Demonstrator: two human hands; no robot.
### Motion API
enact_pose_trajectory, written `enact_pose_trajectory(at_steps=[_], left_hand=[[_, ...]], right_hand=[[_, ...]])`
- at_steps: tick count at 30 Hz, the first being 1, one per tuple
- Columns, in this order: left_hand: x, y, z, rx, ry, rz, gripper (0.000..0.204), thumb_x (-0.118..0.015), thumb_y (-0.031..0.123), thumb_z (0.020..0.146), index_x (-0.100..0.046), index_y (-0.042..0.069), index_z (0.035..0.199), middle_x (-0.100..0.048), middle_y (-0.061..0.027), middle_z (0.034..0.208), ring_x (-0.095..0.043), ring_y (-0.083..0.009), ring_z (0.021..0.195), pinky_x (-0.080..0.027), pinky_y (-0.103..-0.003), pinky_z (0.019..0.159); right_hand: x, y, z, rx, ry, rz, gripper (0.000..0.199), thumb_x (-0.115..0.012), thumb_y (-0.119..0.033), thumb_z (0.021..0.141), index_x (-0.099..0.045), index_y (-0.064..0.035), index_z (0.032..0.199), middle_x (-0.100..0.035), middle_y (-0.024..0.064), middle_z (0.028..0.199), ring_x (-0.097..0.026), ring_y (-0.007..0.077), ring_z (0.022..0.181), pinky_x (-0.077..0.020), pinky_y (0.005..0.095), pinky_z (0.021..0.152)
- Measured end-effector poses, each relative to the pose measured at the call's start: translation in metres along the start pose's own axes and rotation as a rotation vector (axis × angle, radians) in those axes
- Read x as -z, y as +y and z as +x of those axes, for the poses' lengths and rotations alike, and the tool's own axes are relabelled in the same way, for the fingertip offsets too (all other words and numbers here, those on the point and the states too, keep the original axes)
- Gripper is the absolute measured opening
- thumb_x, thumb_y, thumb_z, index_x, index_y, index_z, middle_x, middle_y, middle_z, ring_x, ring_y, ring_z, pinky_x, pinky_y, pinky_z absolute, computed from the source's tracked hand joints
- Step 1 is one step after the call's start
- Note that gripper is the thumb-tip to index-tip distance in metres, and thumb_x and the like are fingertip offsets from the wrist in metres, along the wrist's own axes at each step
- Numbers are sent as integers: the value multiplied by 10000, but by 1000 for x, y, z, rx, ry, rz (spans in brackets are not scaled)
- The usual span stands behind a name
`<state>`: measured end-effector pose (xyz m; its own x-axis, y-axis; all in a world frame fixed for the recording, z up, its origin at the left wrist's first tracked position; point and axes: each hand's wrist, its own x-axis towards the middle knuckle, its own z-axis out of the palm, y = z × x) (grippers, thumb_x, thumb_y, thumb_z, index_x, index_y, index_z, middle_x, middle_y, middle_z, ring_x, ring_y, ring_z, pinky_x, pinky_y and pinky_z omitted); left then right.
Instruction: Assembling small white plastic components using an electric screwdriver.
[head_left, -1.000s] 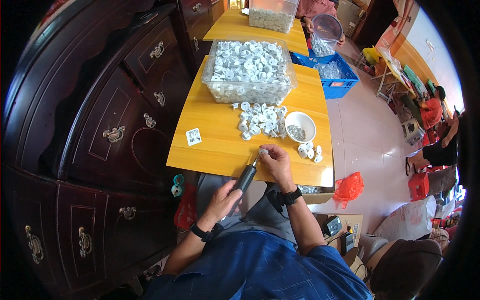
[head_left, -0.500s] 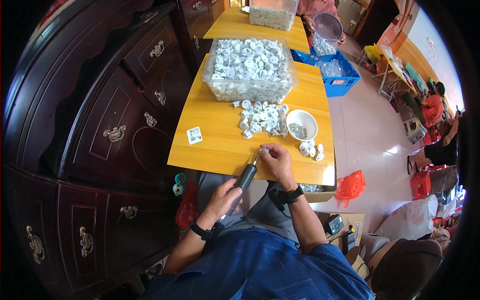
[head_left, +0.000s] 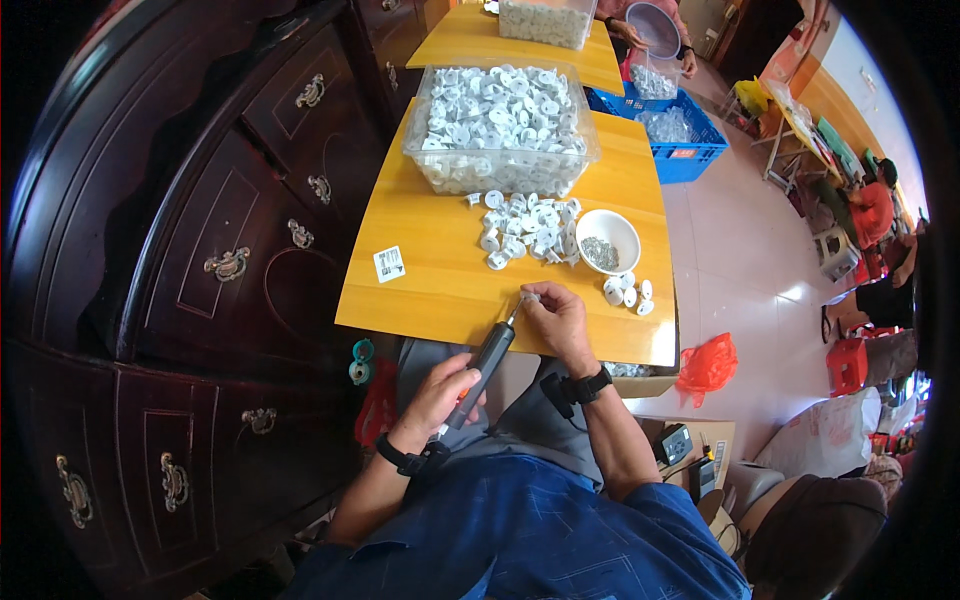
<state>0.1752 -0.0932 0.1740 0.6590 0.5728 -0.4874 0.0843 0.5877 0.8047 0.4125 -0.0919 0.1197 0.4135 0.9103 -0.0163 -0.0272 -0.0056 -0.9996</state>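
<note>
My left hand (head_left: 440,392) grips a dark electric screwdriver (head_left: 483,368) whose tip points up at a small white plastic part (head_left: 529,297). My right hand (head_left: 556,318) pinches that part at the near edge of the yellow table (head_left: 440,280). Just beyond lie a loose pile of white round parts (head_left: 525,228), a white bowl of small screws (head_left: 607,241) and a few finished white parts (head_left: 627,293). A clear tub (head_left: 500,130) full of the same white parts stands farther back.
A dark wooden cabinet with brass handles (head_left: 200,250) runs along the left. A small white label (head_left: 389,264) lies on the table. A blue crate (head_left: 670,130) sits on the floor at right, near another person's hands with a basin (head_left: 655,25). A red bag (head_left: 708,363) lies by the table.
</note>
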Motion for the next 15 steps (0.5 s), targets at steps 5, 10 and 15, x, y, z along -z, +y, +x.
enact_pose_trajectory(at_steps=[5, 10, 15], left_hand=[[-2, 2, 1, 11, 1, -3, 298, -506, 252, 963, -548, 44, 1173, -609, -61, 756, -584, -121, 551, -489, -249, 500], [-2, 3, 2, 16, -5, 1, 310, -501, 251, 967, -543, 43, 1194, -611, -65, 761, -585, -123, 546, -493, -250, 499], [-3, 9, 1, 15, -8, 31, 278, -483, 249, 969, -533, 41, 1148, -610, -66, 754, -584, -123, 553, -503, -242, 505]], right_hand=[[2, 2, 1, 9, -1, 21, 161, -642, -18, 895, -691, 5, 1047, -660, -25, 806, -574, 25, 702, -476, 190, 630], [3, 2, 1, -25, -30, -33, 163, -644, -12, 907, -671, 17, 1066, -680, 1, 907, -623, 52, 808, -507, 201, 722], [0, 4, 1, 24, 9, 2, 177, -636, -3, 883, -691, 8, 1050, -686, 6, 841, -609, 45, 739, -499, 204, 658]])
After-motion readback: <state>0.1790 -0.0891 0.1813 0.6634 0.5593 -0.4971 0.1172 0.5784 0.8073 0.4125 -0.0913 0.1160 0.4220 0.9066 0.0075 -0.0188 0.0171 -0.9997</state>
